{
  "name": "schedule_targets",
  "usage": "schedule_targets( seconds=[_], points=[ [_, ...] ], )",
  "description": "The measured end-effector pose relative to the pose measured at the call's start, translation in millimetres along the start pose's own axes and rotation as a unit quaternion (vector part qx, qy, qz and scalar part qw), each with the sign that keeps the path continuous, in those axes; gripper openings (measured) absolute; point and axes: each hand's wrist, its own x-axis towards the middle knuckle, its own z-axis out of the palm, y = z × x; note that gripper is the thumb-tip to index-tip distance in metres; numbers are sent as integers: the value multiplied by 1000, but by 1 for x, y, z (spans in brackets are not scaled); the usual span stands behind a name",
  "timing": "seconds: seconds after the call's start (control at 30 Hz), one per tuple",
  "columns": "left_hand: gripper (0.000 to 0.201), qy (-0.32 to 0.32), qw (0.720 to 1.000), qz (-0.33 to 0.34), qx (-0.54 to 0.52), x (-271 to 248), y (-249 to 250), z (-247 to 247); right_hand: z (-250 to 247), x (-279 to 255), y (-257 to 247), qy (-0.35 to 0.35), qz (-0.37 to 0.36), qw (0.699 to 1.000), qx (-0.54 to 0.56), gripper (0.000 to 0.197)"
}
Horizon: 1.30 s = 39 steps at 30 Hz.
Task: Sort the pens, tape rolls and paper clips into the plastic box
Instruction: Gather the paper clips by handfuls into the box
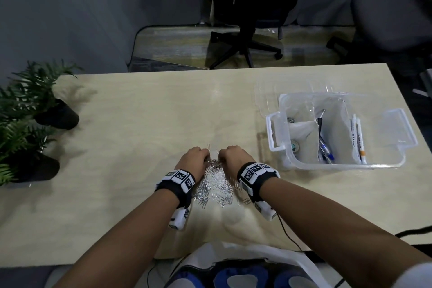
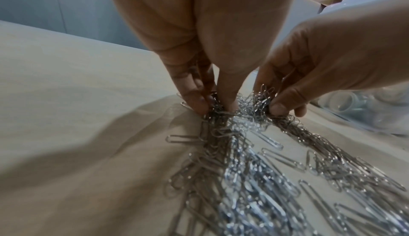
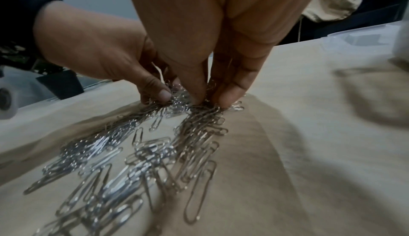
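A heap of silver paper clips (image 1: 215, 190) lies on the pale table in front of me. My left hand (image 1: 198, 158) and right hand (image 1: 230, 156) meet at its far end, knuckles up. In the left wrist view my left hand (image 2: 218, 107) pinches a bunch of paper clips (image 2: 254, 187) between thumb and fingertips. My right hand (image 3: 210, 100) pinches a bunch of the paper clips (image 3: 137, 152) beside it. The clear plastic box (image 1: 273, 133) stands to the right, holding pens (image 1: 325, 147), markers (image 1: 357, 138) and a tape roll (image 1: 295, 147).
Two potted ferns (image 1: 30, 105) stand at the table's left edge. A clear lid (image 1: 268, 91) lies behind the box. An office chair (image 1: 245, 37) stands beyond the far edge. A black cable (image 1: 287, 234) runs off the near edge by my right arm.
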Motion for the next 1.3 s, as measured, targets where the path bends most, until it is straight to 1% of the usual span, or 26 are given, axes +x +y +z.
schedule_targets(
  seconds=[0.13, 0.23, 0.33, 0.4, 0.47, 0.57, 0.67, 0.83, 0.9, 1.03, 1.17, 1.23, 1.3],
  points=[
    [8, 8, 1000, -18, -21, 0, -2, -3, -4, -1, 5, 12, 24, 999, 44, 16],
    [5, 26, 997, -37, -59, -2, -5, -8, -10, -4, 6, 27, 32, 995, 94, 12],
    [4, 47, 992, -48, -111, -4, -5, -18, -21, -7, 7, 53, 36, 989, 135, 14],
    [5, 65, 988, -42, -135, -6, -5, -26, -30, -9, 6, 80, 36, 984, 158, 15],
    [9, 80, 985, -31, -153, -9, -6, -36, -42, -11, 5, 107, 35, 978, 176, 14],
    [15, 97, 979, -15, -179, -7, -6, -53, -61, -16, 2, 131, 29, 970, 202, 14],
    [16, 123, 971, 3, -204, 2, 4, -78, -86, -24, 0, 159, 15, 959, 235, 14],
    [13, 157, 954, 57, -250, 21, 53, -116, -132, -44, 13, 238, 19, 927, 289, 15],
    [12, 160, 950, 89, -252, 29, 81, -126, -149, -55, 28, 266, 34, 916, 299, 14],
    [9, 146, 946, 148, -250, 46, 141, -129, -172, -78, 75, 312, 92, 904, 277, 11],
    [11, 123, 950, 176, -228, 67, 188, -117, -179, -92, 110, 308, 157, 911, 223, 9],
    [8, 111, 958, 175, -197, 76, 205, -109, -179, -91, 120, 293, 181, 915, 209, 4],
    [4, 100, 970, 168, -147, 84, 216, -102, -177, -85, 125, 267, 197, 923, 194, 7]
  ],
)
